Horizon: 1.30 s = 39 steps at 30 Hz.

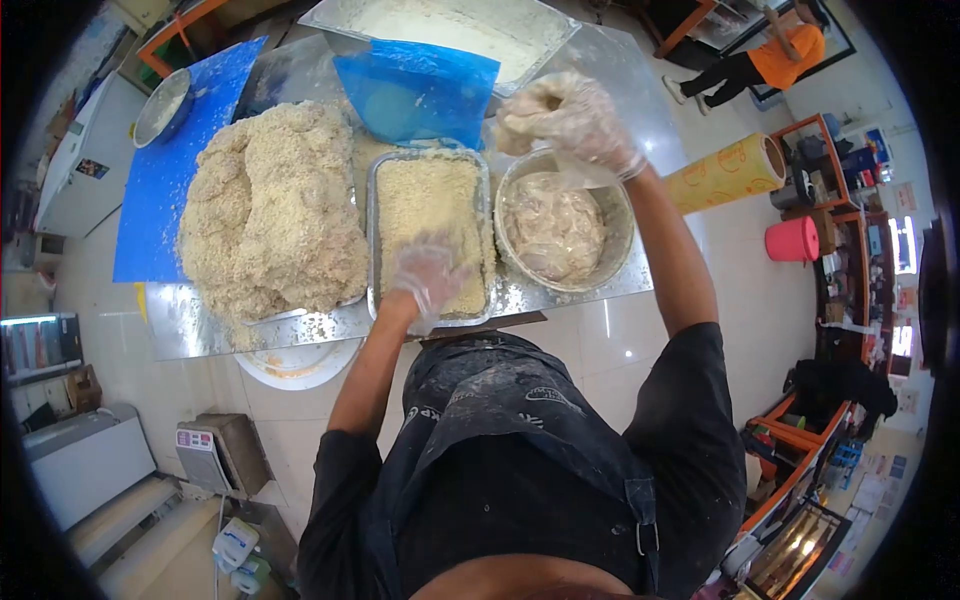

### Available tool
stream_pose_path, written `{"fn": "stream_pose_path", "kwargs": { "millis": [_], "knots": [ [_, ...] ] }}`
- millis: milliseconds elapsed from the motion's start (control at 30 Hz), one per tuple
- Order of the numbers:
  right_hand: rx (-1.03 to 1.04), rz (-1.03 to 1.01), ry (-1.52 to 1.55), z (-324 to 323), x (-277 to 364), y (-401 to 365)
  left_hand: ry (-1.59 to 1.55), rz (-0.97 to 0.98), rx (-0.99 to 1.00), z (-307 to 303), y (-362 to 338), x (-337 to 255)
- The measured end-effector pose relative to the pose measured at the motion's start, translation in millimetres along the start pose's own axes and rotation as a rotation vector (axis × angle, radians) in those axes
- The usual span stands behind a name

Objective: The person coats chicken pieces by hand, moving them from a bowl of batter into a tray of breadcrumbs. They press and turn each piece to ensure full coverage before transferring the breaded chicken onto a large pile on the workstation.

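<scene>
Both hands wear clear plastic gloves. My left hand [430, 275] lies with fingers spread on the crumbs in a rectangular metal tray [425, 190]. My right hand [565, 118] is raised above the back rim of a round bowl [623, 235], its fingers curled; whatever they hold, if anything, cannot be made out. Inside the bowl sits pale, wet, battered-looking food [552, 228]. To the left of the tray rises a large heap of crumb-coated pieces [275, 210]. A blue sheet [420, 95] stands behind the crumb tray.
A large metal pan of white powder [460, 35] is at the back. A small bowl [163, 108] rests on a blue board [150, 210] at left. A yellow roll [728, 175] juts out at right. A person in orange [788, 50] stands at the far right, beyond the metal table [640, 85].
</scene>
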State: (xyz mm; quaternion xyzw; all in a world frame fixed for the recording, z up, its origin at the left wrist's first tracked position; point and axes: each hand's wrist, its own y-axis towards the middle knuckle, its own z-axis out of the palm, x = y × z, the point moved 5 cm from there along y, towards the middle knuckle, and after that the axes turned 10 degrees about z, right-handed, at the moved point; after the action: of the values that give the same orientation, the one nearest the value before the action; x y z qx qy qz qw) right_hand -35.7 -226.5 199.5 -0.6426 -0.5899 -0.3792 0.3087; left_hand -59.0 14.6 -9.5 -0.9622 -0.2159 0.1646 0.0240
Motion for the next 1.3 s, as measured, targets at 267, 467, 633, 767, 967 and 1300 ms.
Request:
{"fn": "stream_pose_path", "kwargs": {
  "millis": [267,467,633,767,967,1300],
  "knots": [
    [0.326,-0.471,-0.689,158.4,-67.8,-47.3,0.034,-0.404,-0.004,-19.8,-37.7,-7.4],
    [0.228,-0.202,-0.601,94.7,-34.3,-89.8,-0.282,-0.569,-0.137,16.3,-23.8,20.7],
    [-0.076,-0.105,-0.303,42.4,-119.5,-136.1,-0.528,-0.433,-0.547,-48.8,14.9,34.4],
    [-0.125,0.128,-0.283,30.6,-98.1,-142.5,0.049,-0.427,-0.613,-45.4,41.1,62.6],
    [-0.136,0.397,-0.253,40.8,-104.8,-161.8,0.034,-0.509,-0.012,-25.7,1.3,-13.5],
    [-0.265,0.301,-0.241,53.3,-100.3,-171.0,-0.726,-0.451,-0.375,-33.7,25.7,30.5]
  ]
}}
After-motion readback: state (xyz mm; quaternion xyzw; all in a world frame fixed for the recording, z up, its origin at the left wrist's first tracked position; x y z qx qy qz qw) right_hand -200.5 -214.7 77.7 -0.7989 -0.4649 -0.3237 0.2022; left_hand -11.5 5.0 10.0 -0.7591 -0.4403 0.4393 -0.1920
